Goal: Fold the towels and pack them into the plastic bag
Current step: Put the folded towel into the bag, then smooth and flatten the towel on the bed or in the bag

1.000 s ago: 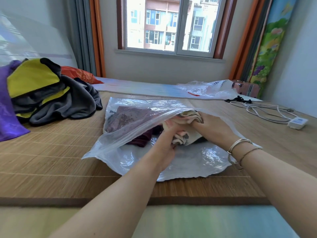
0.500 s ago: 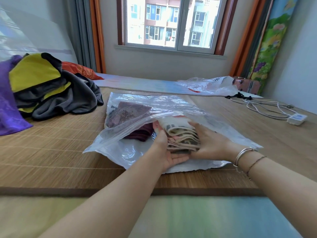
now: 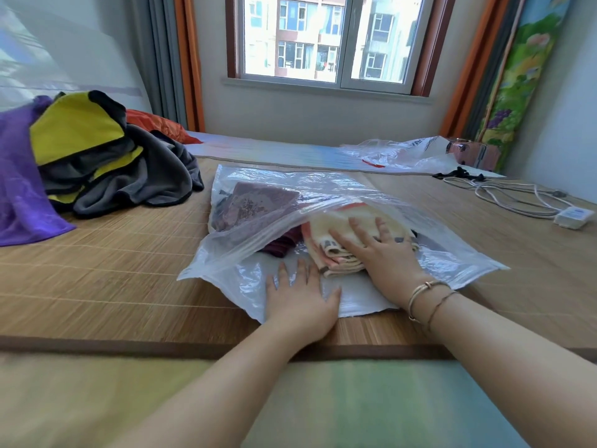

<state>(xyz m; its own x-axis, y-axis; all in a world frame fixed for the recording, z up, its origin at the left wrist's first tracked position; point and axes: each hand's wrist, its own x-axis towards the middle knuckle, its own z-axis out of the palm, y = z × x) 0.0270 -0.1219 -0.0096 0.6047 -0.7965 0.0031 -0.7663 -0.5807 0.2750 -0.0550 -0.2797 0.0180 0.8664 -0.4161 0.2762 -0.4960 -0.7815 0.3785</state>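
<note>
A clear plastic bag (image 3: 452, 250) lies on the bamboo mat with its mouth facing me. Inside, at the back left, is a folded maroon towel (image 3: 258, 202). A folded cream patterned towel (image 3: 336, 250) sits just inside the mouth. My right hand (image 3: 378, 253) lies flat on top of it, fingers spread, under the bag's upper sheet. My left hand (image 3: 300, 299) presses flat on the bag's lower sheet near the front edge, beside the cream towel.
A heap of unfolded towels, purple (image 3: 16, 189), yellow (image 3: 74, 127) and grey (image 3: 155, 176), lies at the left. Another plastic bag (image 3: 403, 153) lies at the back right. A white cable and adapter (image 3: 571, 218) rest at the right. The mat edge (image 3: 129, 347) runs near me.
Both hands let go of the cream towel's sides. My left hand drew back onto the bag's lower sheet; my right hand moved on top of the towel and flattened.
</note>
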